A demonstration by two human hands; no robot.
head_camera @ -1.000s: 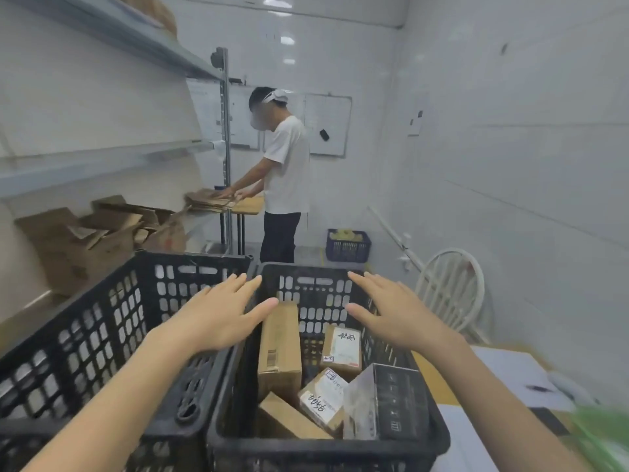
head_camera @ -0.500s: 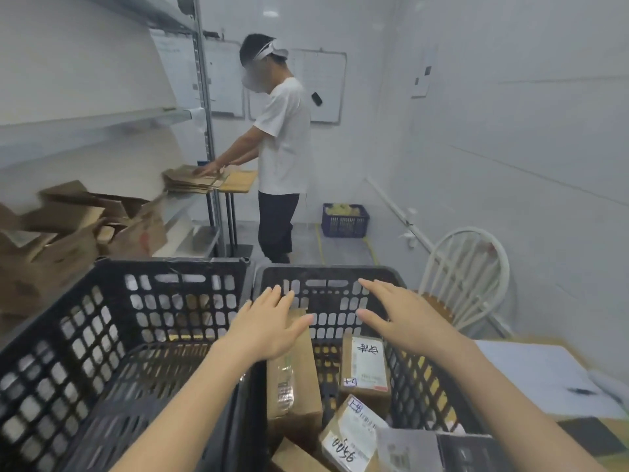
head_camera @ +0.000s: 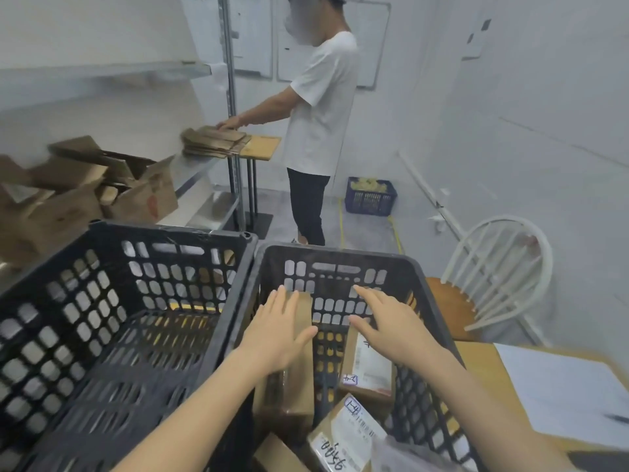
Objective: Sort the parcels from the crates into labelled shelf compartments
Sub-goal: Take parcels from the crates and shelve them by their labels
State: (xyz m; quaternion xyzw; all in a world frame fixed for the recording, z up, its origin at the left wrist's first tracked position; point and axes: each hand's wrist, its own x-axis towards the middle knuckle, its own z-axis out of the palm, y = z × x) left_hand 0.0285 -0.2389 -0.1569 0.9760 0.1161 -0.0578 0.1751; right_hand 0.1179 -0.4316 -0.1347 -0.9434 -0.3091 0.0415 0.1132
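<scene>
Parcels (head_camera: 371, 366) lie half hidden under left hand (head_camera: 275, 338) and right hand (head_camera: 391, 328)

The metal shelf (head_camera: 195, 172) holds open cardboard boxes (head_camera: 136, 195) and flattened cardboard (head_camera: 214, 143).

Background: person in white T-shirt (head_camera: 320, 107) and dark trousers, standing at stack of flattened brown cardboard (head_camera: 214, 141).
Right: white spindle-back chair (head_camera: 493, 267), brown wooden seat.
Foreground right: white paper sheet (head_camera: 558, 393) on wooden tabletop (head_camera: 483, 366).

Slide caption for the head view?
Left hand and right hand reach open into the black crate holding cardboard parcels.
</scene>
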